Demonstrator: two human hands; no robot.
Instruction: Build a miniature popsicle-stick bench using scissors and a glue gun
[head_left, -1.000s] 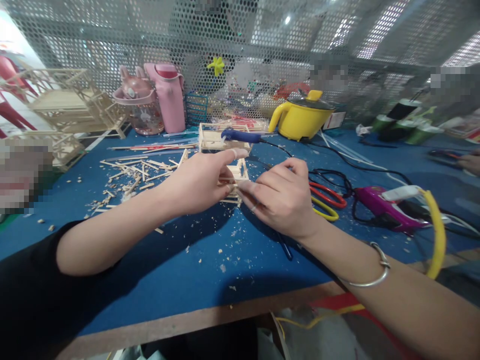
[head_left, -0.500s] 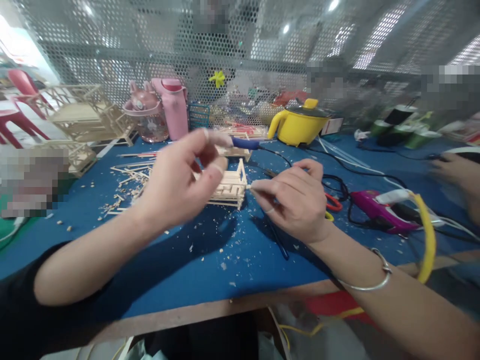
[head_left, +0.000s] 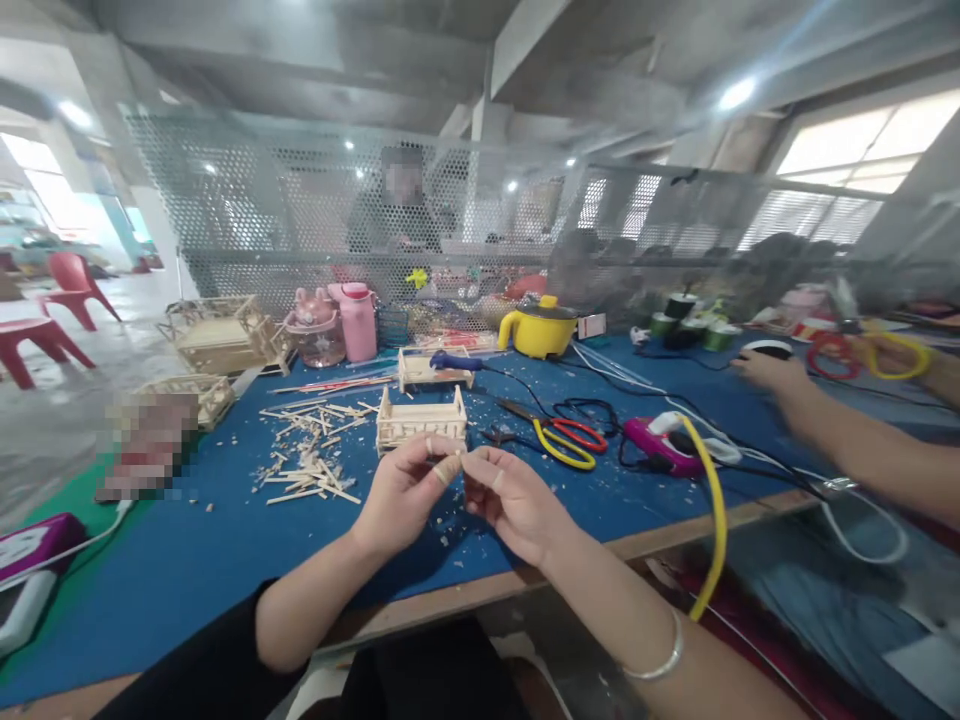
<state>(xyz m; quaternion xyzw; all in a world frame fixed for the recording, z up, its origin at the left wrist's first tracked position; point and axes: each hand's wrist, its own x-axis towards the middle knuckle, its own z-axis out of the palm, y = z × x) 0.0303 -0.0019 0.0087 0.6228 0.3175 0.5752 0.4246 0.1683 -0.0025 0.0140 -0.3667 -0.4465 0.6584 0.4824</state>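
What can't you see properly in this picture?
- Between the left hand and right hand, head view: whatever the fingertips pinch is too small and covered by fingers.
- Patch on the blue table: pixelated, so the thing there is unreadable.
- Behind the mesh screen: blurred shapes.
- Another person's hand at right covers a white thing; motion blur.

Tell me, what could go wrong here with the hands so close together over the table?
1. The left hand and right hand meet fingertip to fingertip above the table; whatever they pinch is too small to see and might drop among the wood chips.
2. The scissors and the glue gun lie near the right hand, so a careless reach could catch them.
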